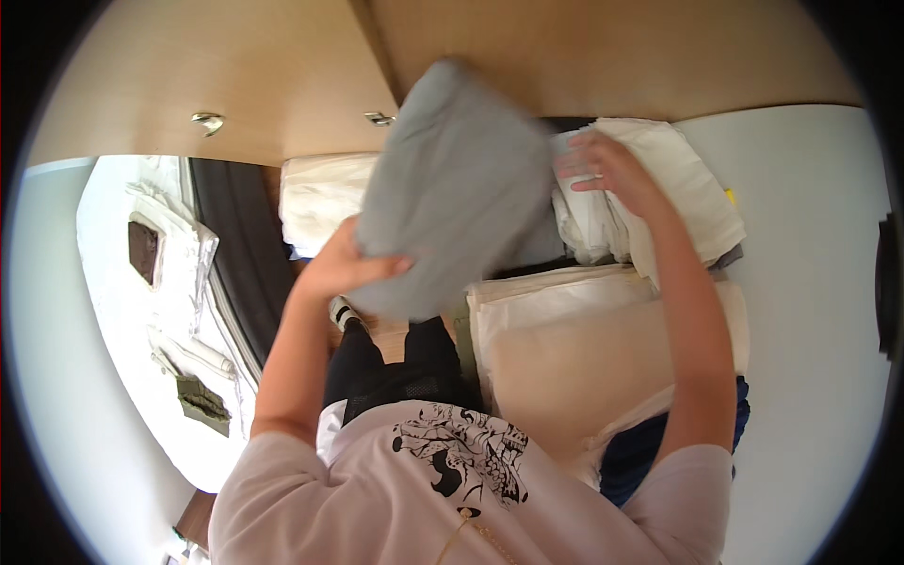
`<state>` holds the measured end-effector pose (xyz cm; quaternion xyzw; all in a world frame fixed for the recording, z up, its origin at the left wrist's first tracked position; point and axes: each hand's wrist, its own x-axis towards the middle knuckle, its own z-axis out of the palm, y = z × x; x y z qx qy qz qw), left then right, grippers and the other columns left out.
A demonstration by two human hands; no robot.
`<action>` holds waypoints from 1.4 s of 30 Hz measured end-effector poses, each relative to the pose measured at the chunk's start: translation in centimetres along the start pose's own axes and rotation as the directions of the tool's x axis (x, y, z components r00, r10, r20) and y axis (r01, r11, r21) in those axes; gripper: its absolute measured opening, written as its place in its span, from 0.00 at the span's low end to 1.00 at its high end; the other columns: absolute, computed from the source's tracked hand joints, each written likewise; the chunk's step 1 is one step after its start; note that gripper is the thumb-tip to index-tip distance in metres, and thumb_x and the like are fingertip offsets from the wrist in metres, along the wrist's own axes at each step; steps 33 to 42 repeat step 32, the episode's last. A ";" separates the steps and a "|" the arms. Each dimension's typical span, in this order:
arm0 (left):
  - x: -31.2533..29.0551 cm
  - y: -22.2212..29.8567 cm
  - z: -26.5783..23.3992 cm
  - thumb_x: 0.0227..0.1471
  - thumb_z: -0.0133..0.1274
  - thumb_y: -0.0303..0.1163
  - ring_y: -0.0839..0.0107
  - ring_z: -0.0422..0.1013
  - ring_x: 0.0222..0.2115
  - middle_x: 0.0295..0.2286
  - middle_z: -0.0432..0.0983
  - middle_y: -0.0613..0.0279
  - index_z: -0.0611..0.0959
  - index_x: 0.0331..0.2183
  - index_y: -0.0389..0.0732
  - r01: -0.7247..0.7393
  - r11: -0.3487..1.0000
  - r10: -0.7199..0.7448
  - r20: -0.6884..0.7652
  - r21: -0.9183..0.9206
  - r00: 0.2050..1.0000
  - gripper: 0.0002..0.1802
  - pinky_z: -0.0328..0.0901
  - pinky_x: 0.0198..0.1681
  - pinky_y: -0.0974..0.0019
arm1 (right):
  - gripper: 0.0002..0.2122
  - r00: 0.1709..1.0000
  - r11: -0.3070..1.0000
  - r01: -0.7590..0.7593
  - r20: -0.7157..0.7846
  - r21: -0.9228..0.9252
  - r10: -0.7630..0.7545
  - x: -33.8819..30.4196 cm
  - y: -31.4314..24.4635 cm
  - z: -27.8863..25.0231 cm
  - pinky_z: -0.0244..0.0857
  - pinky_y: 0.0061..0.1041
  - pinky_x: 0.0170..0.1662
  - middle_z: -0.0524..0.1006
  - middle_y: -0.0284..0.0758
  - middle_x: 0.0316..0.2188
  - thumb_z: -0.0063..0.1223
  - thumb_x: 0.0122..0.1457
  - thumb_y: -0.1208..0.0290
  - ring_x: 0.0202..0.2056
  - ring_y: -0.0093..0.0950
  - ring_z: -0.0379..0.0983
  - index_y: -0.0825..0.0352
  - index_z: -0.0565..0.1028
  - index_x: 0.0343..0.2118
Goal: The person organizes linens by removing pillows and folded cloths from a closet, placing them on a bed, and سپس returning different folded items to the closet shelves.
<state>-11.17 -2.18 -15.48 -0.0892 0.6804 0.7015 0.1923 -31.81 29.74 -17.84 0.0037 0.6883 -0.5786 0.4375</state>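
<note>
My left hand grips the lower left edge of a folded grey cloth, thumb on top and fingers behind it. The cloth is held up in front of wooden cabinet doors and is slightly blurred. To its right is my right hand, fingers parted and pointing left, by a stack of folded white cloths. Some blur lies about those fingertips, and I cannot tell if they touch the cloths. Behind the grey cloth, on the left, another folded cream cloth partly shows.
Large folded cream sheets lie at the right, with dark blue fabric beside them. On the left, a white surface bears several flat white packs, next to a dark grey strip. Cabinet doors with metal handles span the far side.
</note>
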 end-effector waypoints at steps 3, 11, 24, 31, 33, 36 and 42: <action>-7.8 2.1 -3.6 0.39 0.57 0.24 0.75 0.69 0.35 0.33 0.75 0.61 0.74 0.41 0.32 0.278 0.958 -0.272 -0.083 0.073 0.959 0.22 0.64 0.41 0.70 | 0.19 0.976 0.732 -0.213 -0.099 -0.648 0.196 6.6 8.5 1.9 0.66 0.35 0.43 0.74 0.39 0.38 0.54 0.48 0.64 0.42 0.34 0.71 0.67 0.67 0.42; -23.3 -2.5 -7.1 0.36 0.50 0.25 0.71 0.71 0.35 0.34 0.74 0.54 0.70 0.45 0.30 0.544 0.834 -0.350 -0.667 0.099 0.658 0.28 0.64 0.40 0.70 | 0.15 0.812 0.259 -0.503 -0.554 -0.824 -0.186 10.1 18.4 13.6 0.60 0.35 0.49 0.70 0.47 0.40 0.48 0.50 0.70 0.48 0.42 0.62 0.74 0.70 0.40; -31.8 -10.7 -9.6 0.36 0.48 0.20 0.63 0.54 0.54 0.54 0.53 0.45 0.42 0.60 0.42 0.210 0.972 -0.210 -0.797 -0.107 0.567 0.51 0.49 0.55 0.70 | 0.16 0.989 0.393 -0.044 -0.096 -0.919 -0.113 7.8 22.1 9.9 0.59 0.34 0.47 0.71 0.52 0.42 0.39 0.55 0.70 0.46 0.45 0.67 0.76 0.69 0.43; -34.3 -14.5 -13.8 0.37 0.46 0.22 0.57 0.62 0.51 0.50 0.63 0.46 0.43 0.61 0.55 0.264 0.954 -0.059 -0.769 0.145 0.636 0.50 0.55 0.52 0.68 | 0.20 0.999 0.675 -0.048 -0.033 -0.737 0.035 8.8 24.4 9.3 0.61 0.29 0.47 0.73 0.47 0.42 0.54 0.49 0.70 0.44 0.37 0.70 0.74 0.69 0.45; -34.3 -14.7 -14.8 0.37 0.46 0.22 0.57 0.62 0.51 0.50 0.63 0.46 0.43 0.61 0.55 0.249 0.956 -0.048 -0.759 0.152 0.650 0.50 0.55 0.52 0.68 | 0.24 0.996 0.656 -0.083 -0.051 -0.750 0.067 8.5 25.9 8.0 0.56 0.26 0.52 0.70 0.47 0.48 0.51 0.51 0.68 0.51 0.38 0.65 0.70 0.65 0.51; -34.3 -14.7 -14.8 0.37 0.46 0.22 0.57 0.62 0.51 0.50 0.63 0.46 0.43 0.61 0.55 0.249 0.956 -0.048 -0.759 0.152 0.650 0.50 0.55 0.52 0.68 | 0.24 0.996 0.656 -0.083 -0.051 -0.750 0.067 8.5 25.9 8.0 0.56 0.26 0.52 0.70 0.47 0.48 0.51 0.51 0.68 0.51 0.38 0.65 0.70 0.65 0.51; -34.3 -14.7 -14.8 0.37 0.46 0.22 0.57 0.62 0.51 0.50 0.63 0.46 0.43 0.61 0.55 0.249 0.956 -0.048 -0.759 0.152 0.650 0.50 0.55 0.52 0.68 | 0.24 0.996 0.656 -0.083 -0.051 -0.750 0.067 8.5 25.9 8.0 0.56 0.26 0.52 0.70 0.47 0.48 0.51 0.51 0.68 0.51 0.38 0.65 0.70 0.65 0.51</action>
